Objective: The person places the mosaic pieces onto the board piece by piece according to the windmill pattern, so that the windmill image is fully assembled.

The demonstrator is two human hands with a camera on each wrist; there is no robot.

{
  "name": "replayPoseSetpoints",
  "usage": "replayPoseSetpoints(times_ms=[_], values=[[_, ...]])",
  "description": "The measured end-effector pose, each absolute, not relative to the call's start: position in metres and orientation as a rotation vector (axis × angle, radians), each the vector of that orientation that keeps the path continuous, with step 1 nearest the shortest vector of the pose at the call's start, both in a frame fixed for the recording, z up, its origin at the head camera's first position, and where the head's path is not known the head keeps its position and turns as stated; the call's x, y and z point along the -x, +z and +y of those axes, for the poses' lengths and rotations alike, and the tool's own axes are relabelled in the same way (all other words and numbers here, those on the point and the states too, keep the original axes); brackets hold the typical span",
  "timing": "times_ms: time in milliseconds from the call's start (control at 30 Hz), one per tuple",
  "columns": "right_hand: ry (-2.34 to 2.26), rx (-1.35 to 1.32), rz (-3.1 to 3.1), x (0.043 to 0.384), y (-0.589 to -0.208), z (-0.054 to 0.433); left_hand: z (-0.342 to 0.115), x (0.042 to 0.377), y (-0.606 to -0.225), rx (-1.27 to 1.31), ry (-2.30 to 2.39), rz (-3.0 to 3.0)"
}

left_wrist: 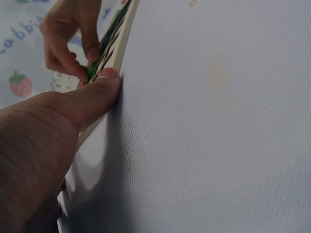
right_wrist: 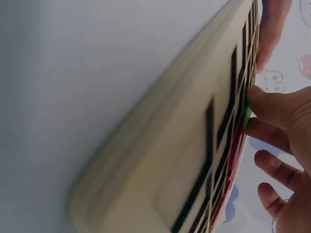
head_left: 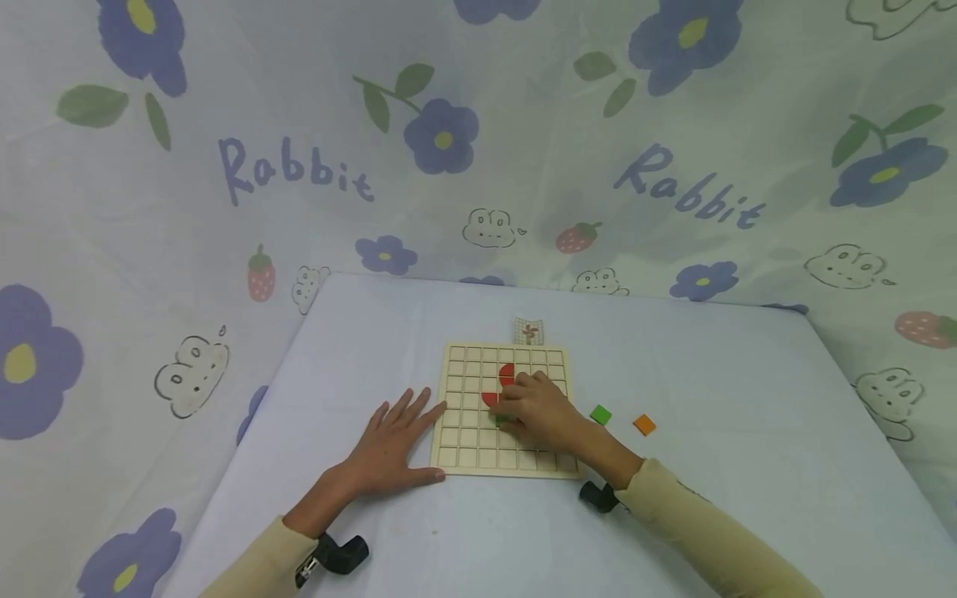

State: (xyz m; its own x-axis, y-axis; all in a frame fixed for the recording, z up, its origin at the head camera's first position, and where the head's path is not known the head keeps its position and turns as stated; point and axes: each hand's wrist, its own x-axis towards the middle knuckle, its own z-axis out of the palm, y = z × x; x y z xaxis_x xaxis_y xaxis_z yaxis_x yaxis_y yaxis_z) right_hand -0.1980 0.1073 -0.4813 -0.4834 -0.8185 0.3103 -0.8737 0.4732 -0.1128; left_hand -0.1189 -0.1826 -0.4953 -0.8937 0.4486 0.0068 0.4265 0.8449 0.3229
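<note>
A pale wooden grid board (head_left: 467, 458) lies on the white table, with several red pieces (head_left: 507, 371) in its middle cells, some with rounded edges. My right hand (head_left: 542, 413) reaches over the board from the right. Between its thumb and forefinger it pinches a green tile (right_wrist: 247, 114), low at a cell just below the red pieces. My left hand (head_left: 390, 444) lies spread at the board's left side, its thumb (left_wrist: 104, 85) against the lower left corner and a fingertip at the left edge. The right hand covers part of the board's right half.
Right of the board lie a loose green tile (head_left: 601, 414) and an orange tile (head_left: 645, 424). A small card (head_left: 529, 331) with a red pinwheel-like pattern on a grid sits behind the board's far edge. A patterned curtain (head_left: 419, 216) hangs behind the table.
</note>
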Motion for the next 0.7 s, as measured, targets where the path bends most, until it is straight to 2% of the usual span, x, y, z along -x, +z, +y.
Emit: replayPoseSetpoints(times_ms=[433,700], values=[[0.244,-1.488,-2.468,0.190,-0.477,0.110,-0.185,0.119,-0.495,-0.678,0.490,2.956],[0.385,-1.364,-2.495,0.178,-0.473,0.136,-0.184,0.118,-0.496,-0.681,0.493,2.939]])
